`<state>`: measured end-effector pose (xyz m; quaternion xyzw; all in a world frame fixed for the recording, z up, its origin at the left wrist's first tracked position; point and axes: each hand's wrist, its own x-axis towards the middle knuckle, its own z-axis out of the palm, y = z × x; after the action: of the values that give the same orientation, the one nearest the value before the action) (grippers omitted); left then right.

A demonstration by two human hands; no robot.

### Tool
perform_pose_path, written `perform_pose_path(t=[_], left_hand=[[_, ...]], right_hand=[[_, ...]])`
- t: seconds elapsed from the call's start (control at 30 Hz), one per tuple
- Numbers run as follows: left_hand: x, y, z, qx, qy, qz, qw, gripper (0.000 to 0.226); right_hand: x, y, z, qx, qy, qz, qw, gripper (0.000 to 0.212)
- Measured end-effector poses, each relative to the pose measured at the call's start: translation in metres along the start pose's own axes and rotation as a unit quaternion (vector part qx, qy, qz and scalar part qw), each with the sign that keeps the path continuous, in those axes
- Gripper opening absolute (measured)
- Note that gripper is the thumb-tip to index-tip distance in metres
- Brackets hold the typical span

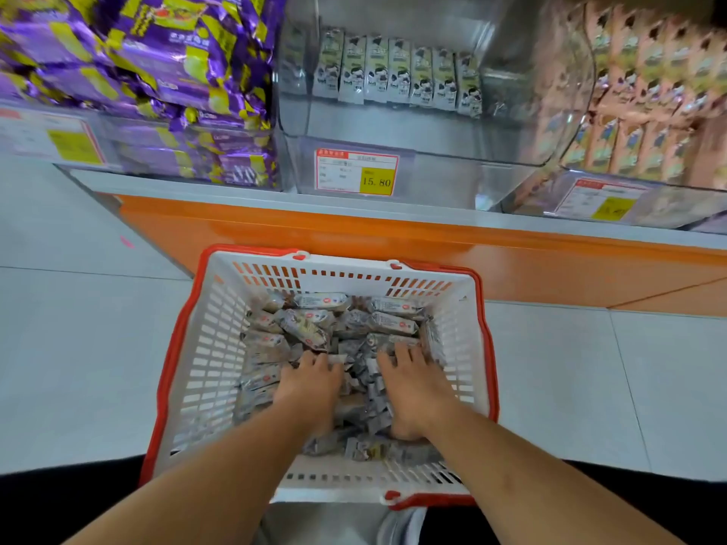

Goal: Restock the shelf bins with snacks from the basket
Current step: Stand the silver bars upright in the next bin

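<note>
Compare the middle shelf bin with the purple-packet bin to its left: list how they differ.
The middle bin is nearly empty, with one upright row of grey-green packets at its back; the left bin is heaped with purple and yellow packets.
The middle bin's packets stand neatly side by side; the left bin's lie jumbled.
The middle bin's price label reads sharply; the left bin's label is blurred.
Both are clear plastic bins with a front label.

Both hands (310,381) (413,381) in basket (189,348), on snack packets (310,328).
</note>
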<state>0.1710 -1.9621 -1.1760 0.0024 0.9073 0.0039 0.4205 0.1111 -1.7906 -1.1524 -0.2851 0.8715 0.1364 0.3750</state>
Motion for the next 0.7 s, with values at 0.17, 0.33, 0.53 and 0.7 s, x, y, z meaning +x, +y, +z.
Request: perform_pose_path(t=[0.17, 0.33, 0.53, 0.7], left_hand=[[-0.005, 0.0, -0.001, -0.02, 0.002, 0.037, 0.999, 0.074], [0.002, -0.009, -0.004, -0.071, -0.003, 0.071, 0.995, 0.062], [0.005, -0.01, -0.014, -0.126, -0.051, 0.077, 0.988, 0.064], [0.003, -0.008, -0.014, -0.112, -0.056, 0.089, 0.988, 0.06]], right_hand=[[0.0, 0.005, 0.002, -0.002, -0.012, -0.008, 1.0, 0.127], [-0.002, 0.007, 0.005, -0.03, 0.019, -0.05, 0.998, 0.121], [-0.004, 0.013, 0.001, -0.027, 0.007, -0.102, 0.994, 0.104], [-0.008, 0.006, 0.0, -0.05, -0.016, -0.091, 0.994, 0.105]])
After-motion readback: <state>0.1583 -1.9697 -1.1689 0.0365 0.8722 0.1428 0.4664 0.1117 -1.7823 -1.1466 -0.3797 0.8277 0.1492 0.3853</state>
